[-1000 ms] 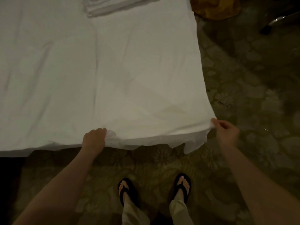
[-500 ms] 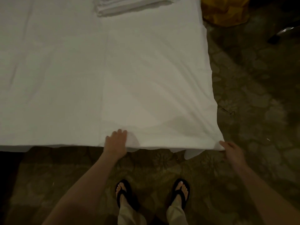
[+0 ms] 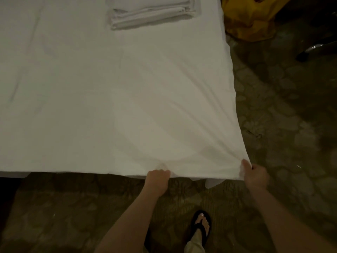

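White bed sheet [image 3: 127,99], head view: lay spread flat, near hem held in both hands. Left hand [image 3: 158,177] gripped hem, fingers curled. Right hand [image 3: 255,175] clamped corner, to right of left grip. Creases fanned out from right grip. Folded linen stack [image 3: 151,13] lay on sheet, well beyond both grips.

Bare hands [image 3: 158,177], black flip-flop [image 3: 201,227] (thong strap), beige trouser leg [image 3: 193,247]
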Demonstrator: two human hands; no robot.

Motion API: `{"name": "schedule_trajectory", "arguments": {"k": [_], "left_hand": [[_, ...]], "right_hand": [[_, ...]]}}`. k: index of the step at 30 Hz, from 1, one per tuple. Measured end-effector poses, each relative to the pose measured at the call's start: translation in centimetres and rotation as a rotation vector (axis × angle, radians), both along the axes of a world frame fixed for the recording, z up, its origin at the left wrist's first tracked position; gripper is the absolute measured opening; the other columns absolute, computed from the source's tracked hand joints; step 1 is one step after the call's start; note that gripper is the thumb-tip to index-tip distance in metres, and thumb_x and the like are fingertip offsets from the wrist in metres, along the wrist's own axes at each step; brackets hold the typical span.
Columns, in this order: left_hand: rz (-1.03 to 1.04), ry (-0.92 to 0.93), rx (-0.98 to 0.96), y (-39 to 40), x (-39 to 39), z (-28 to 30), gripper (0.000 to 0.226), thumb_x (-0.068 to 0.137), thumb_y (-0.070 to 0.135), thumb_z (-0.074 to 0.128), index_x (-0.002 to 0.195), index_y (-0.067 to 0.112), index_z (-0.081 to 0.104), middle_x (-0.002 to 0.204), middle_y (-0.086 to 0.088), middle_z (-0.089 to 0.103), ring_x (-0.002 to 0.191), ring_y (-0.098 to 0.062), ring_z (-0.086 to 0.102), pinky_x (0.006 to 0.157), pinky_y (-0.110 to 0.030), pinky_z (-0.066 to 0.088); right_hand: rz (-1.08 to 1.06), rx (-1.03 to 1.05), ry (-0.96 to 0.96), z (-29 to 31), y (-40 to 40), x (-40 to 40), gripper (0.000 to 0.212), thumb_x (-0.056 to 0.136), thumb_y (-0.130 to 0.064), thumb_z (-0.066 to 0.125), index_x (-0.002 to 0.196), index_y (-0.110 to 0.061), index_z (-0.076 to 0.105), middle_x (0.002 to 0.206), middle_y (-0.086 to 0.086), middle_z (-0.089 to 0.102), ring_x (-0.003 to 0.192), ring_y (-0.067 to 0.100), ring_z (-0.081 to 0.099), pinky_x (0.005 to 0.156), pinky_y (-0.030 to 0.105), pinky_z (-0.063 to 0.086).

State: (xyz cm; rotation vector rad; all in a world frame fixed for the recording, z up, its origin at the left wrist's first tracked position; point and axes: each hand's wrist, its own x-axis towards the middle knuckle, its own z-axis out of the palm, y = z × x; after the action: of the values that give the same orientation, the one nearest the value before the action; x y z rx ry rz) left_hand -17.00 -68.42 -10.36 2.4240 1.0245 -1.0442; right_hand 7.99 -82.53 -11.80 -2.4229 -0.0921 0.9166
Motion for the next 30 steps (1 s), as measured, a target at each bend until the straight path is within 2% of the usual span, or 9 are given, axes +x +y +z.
{"name": "schedule_trajectory", "arguments": {"k": [3, 6, 11, 14, 16, 22, 26, 30], "left_hand": [[0.06, -0.053, -0.116, -0.5, 0.9, 1.0, 0.031, 0.096, 0.019, 0.044, 0.124, 0.008, 0.048, 0.124, -0.012, 0.056, 0.112, -0.027, 0.054, 0.09, -0.034, 0.041], [0.147, -0.18, -0.14, 0.6, 2.0, 3.2, 0.027, 0.096, 0.021, 0.046, 0.12, 0.009, 0.05, 0.12, -0.009, 0.057, 0.11, -0.025, 0.053, 0.091, -0.033, 0.041], [0.253, -0.291, -0.059, 4.6, -0.3, 8.3, 0.022, 0.094, 0.019, 0.046, 0.112, 0.009, 0.054, 0.112, -0.007, 0.059, 0.102, -0.022, 0.056, 0.085, -0.03, 0.042], [0.327, -0.307, -0.014, 7.3, -4.2, 11.4, 0.024, 0.095, 0.021, 0.046, 0.114, 0.01, 0.055, 0.114, -0.005, 0.057, 0.106, -0.021, 0.055, 0.091, -0.031, 0.044], [0.383, -0.332, 0.016, 9.1, -7.8, 13.8, 0.024, 0.095, 0.023, 0.047, 0.115, 0.012, 0.055, 0.115, -0.004, 0.057, 0.107, -0.02, 0.055, 0.092, -0.03, 0.043], [0.506, -0.382, 0.109, 15.0, -20.6, 22.0, 0.026, 0.096, 0.026, 0.048, 0.117, 0.014, 0.055, 0.117, -0.002, 0.056, 0.107, -0.018, 0.055, 0.091, -0.029, 0.044], [0.569, -0.404, 0.19, 18.8, -29.8, 26.1, 0.027, 0.096, 0.029, 0.049, 0.119, 0.016, 0.055, 0.121, -0.002, 0.054, 0.109, -0.018, 0.054, 0.094, -0.031, 0.045], [0.605, -0.396, 0.24, 21.9, -37.3, 27.9, 0.031, 0.097, 0.03, 0.049, 0.124, 0.017, 0.052, 0.126, -0.001, 0.052, 0.113, -0.018, 0.053, 0.095, -0.03, 0.044]], "right_hand": [[0.192, -0.226, -0.018, 0.4, 1.2, 2.2, 0.033, 0.094, -0.015, 0.057, 0.118, 0.008, 0.056, 0.119, 0.028, 0.057, 0.11, 0.042, 0.054, 0.084, 0.038, 0.042], [0.36, -0.267, -0.144, 2.4, 2.7, 1.9, 0.046, 0.09, -0.014, 0.062, 0.127, 0.006, 0.042, 0.131, 0.029, 0.046, 0.114, 0.042, 0.049, 0.092, 0.042, 0.042], [0.794, -0.003, -0.279, 9.4, 10.0, -3.2, 0.04, 0.086, -0.011, 0.065, 0.123, -0.008, 0.051, 0.127, 0.015, 0.046, 0.113, 0.032, 0.049, 0.092, 0.039, 0.043], [0.923, 0.175, -0.39, 15.0, 16.0, -6.8, 0.036, 0.088, -0.012, 0.062, 0.123, -0.01, 0.052, 0.123, 0.011, 0.05, 0.111, 0.03, 0.052, 0.091, 0.042, 0.046], [0.977, 0.221, -0.416, 18.6, 19.7, -10.0, 0.036, 0.09, -0.015, 0.059, 0.124, -0.011, 0.052, 0.123, 0.009, 0.051, 0.113, 0.028, 0.051, 0.094, 0.043, 0.044], [1.116, 0.09, -0.396, 24.4, 25.6, -22.3, 0.036, 0.095, -0.028, 0.052, 0.129, -0.017, 0.046, 0.13, 0.005, 0.048, 0.12, 0.023, 0.046, 0.096, 0.037, 0.041], [1.252, -0.056, -0.369, 25.2, 27.0, -30.3, 0.039, 0.096, -0.035, 0.047, 0.132, -0.019, 0.04, 0.133, 0.004, 0.046, 0.121, 0.022, 0.046, 0.096, 0.035, 0.04], [1.329, -0.139, -0.325, 25.1, 29.5, -37.0, 0.045, 0.097, -0.036, 0.044, 0.138, -0.019, 0.035, 0.139, 0.004, 0.043, 0.125, 0.022, 0.044, 0.1, 0.037, 0.039]]}}
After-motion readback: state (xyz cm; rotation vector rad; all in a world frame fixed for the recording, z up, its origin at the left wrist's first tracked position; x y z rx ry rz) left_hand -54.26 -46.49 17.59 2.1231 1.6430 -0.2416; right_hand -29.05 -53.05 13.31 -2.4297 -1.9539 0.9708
